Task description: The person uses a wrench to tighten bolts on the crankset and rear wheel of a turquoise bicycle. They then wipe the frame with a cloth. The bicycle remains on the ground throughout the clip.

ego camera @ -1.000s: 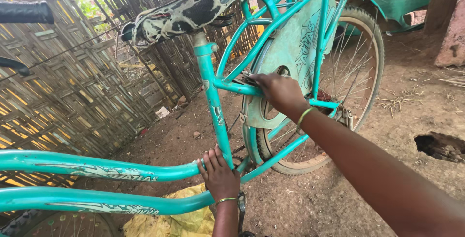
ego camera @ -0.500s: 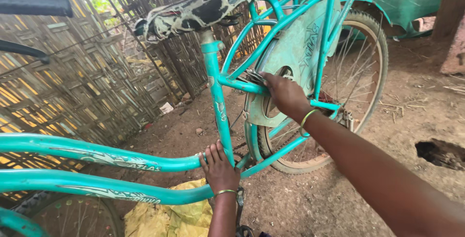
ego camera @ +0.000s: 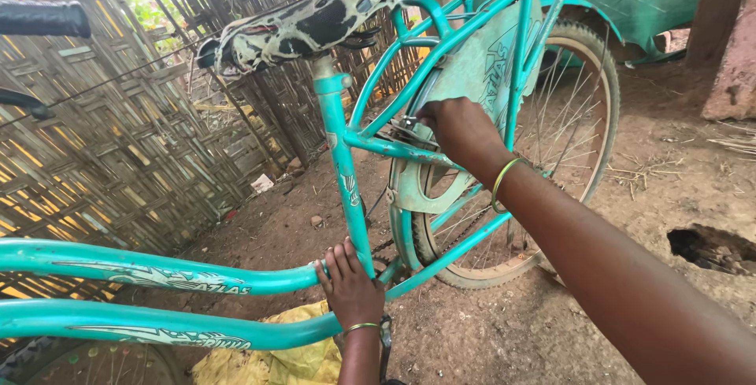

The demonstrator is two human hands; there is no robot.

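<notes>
While left hand [ego camera: 352, 294] grips the frame [ego camera: 157, 279], right hand [ego camera: 461, 129] touches the chain guard [ego camera: 472, 78].

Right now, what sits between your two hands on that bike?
In the head view, the teal seat tube runs between left hand and right hand.

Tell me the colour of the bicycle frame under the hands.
Teal green painted metal bicycle frame; shows best in the head view, the only one.

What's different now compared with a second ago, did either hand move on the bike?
Hardly anything. The right hand stays on the frame by the rear wheel; the left hand still grips the frame's bottom joint. Only the camera shifted slightly.
</notes>
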